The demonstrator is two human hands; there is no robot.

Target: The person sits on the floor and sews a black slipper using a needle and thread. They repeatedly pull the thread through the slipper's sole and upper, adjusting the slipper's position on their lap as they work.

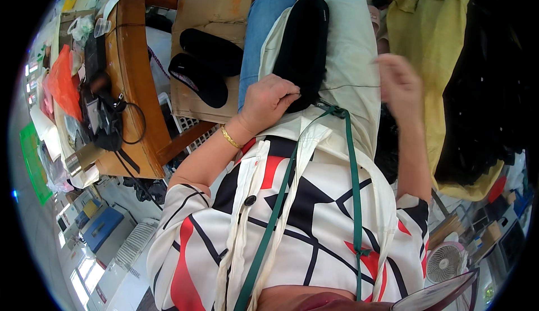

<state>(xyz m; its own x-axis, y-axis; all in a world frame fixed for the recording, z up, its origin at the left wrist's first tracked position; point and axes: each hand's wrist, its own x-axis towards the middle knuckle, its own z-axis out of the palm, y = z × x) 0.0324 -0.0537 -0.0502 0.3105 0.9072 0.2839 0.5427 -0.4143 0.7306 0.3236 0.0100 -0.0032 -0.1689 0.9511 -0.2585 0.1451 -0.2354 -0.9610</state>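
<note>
A black cloth shoe (pixel 303 41) lies lengthwise on my lap, over a pale apron (pixel 351 41). My left hand (pixel 269 100) is closed on its near end, thumb and fingers pinching the edge. Off to the right, my right hand (pixel 400 83) is raised beside the apron's edge, smeared by motion. A thin dark line, like a thread (pixel 351 86), runs across the apron from the shoe toward that hand. The blurred fingers look curled, but what they hold cannot be made out. Green cords (pixel 351 165) hang down my front to the near end of the shoe.
Two more black shoes (pixel 210 53) rest on a cardboard box (pixel 219 8) to the left. Beyond it stands a wooden table (pixel 132 86) with a red plastic bag (pixel 64 83). On the right, a yellow sack (pixel 424 30) holds a dark heap (pixel 480 97). A small fan (pixel 447 263) is behind.
</note>
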